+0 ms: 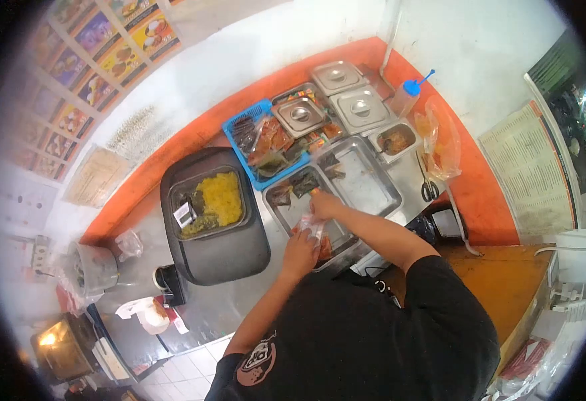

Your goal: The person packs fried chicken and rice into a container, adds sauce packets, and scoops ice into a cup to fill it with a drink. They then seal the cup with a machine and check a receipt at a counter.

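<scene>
Both my hands work over a shallow steel tray (276, 214) on the counter. My left hand (300, 254) is closed on a small clear plastic bag (314, 227). At the bag's upper end my right hand (322, 204) is closed too, its fingertips partly hidden. Sachets with dark contents (304, 184) lie in the tray just beyond my right hand. Packets with reddish-orange contents (324, 248) lie at its near end, beside my left hand.
A blue basket (259, 180) holds filled bags. Nearby stand lidded steel containers (360, 107), another steel tray (390, 184), scissors (429, 190) and a squeeze bottle (405, 97). To the left, a dark tub (219, 257) carries a container of yellow food (219, 197). A tape roll (163, 277) sits nearer.
</scene>
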Demonstrator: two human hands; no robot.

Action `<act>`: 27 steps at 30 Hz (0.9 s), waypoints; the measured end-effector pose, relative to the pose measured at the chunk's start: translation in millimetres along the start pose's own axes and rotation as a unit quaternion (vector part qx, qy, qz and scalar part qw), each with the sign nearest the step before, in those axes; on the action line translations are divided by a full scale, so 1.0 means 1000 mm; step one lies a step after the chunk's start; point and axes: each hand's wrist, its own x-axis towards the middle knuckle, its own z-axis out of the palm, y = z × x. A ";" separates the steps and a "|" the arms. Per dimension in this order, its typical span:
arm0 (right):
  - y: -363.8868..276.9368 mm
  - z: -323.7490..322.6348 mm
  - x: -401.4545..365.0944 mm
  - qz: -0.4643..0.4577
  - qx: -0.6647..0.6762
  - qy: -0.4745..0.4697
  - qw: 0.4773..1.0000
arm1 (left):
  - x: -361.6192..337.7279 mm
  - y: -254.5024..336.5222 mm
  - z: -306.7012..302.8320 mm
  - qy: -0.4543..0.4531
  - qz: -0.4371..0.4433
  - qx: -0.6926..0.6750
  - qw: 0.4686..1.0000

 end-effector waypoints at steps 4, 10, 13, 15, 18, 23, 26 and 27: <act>0.005 0.009 0.006 0.007 0.000 -0.008 1.000 | 0.002 -0.004 -0.005 0.005 0.022 -0.019 1.000; 0.013 0.020 0.003 0.030 -0.066 0.107 0.992 | -0.004 -0.007 -0.009 0.005 0.047 -0.039 0.998; -0.014 -0.012 -0.021 0.049 -0.012 0.247 0.968 | -0.006 -0.007 -0.011 0.034 0.043 -0.038 0.998; -0.043 -0.044 -0.041 0.059 0.039 0.300 0.951 | 0.000 -0.003 -0.024 0.075 0.048 -0.032 0.996; -0.060 -0.060 -0.062 -0.001 0.062 0.269 0.961 | 0.019 0.020 -0.068 0.255 -0.002 -0.103 0.961; -0.047 -0.046 -0.071 -0.102 0.145 0.074 0.981 | 0.048 -0.009 -0.079 0.079 0.000 -0.233 0.969; -0.038 -0.054 -0.065 -0.102 0.185 -0.029 0.977 | 0.063 -0.012 -0.070 0.029 -0.034 -0.287 0.957; -0.027 -0.042 -0.059 -0.111 0.185 -0.034 0.976 | 0.067 -0.016 -0.061 0.008 -0.071 -0.286 0.955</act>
